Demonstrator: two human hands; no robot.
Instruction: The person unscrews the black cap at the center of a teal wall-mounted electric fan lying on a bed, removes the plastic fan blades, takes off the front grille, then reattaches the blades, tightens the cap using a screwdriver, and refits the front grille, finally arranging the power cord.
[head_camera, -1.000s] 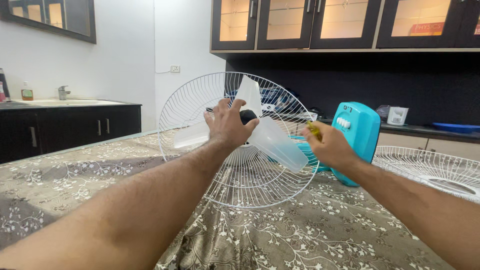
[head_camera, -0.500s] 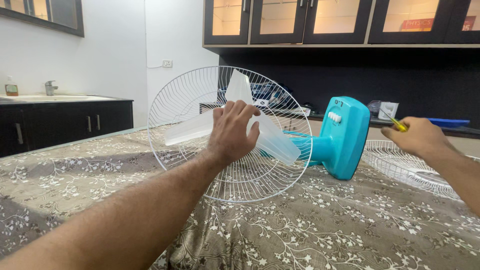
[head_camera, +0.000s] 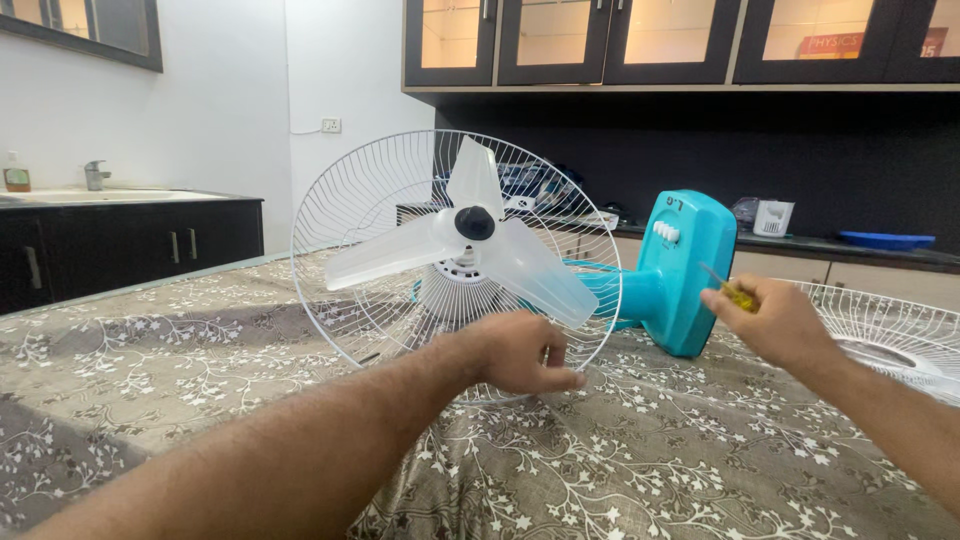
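- My left hand (head_camera: 520, 352) has dropped from the blades to the rear grille (head_camera: 330, 215) rim at 6 o'clock, fingers pinching it.
- My right hand (head_camera: 775, 322), at 3 o'clock, grips a yellow screwdriver (head_camera: 730, 290).
- Front guard (head_camera: 890, 330) is off; the translucent blade (head_camera: 470, 240) is still mounted on the teal fan (head_camera: 685, 270).

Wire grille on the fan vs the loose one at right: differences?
The rear grille stands upright, fixed behind the blades; the loose grille lies flat on the patterned cloth. The left hand touches the rear grille's lower rim; the loose grille is untouched. Both are white wire.
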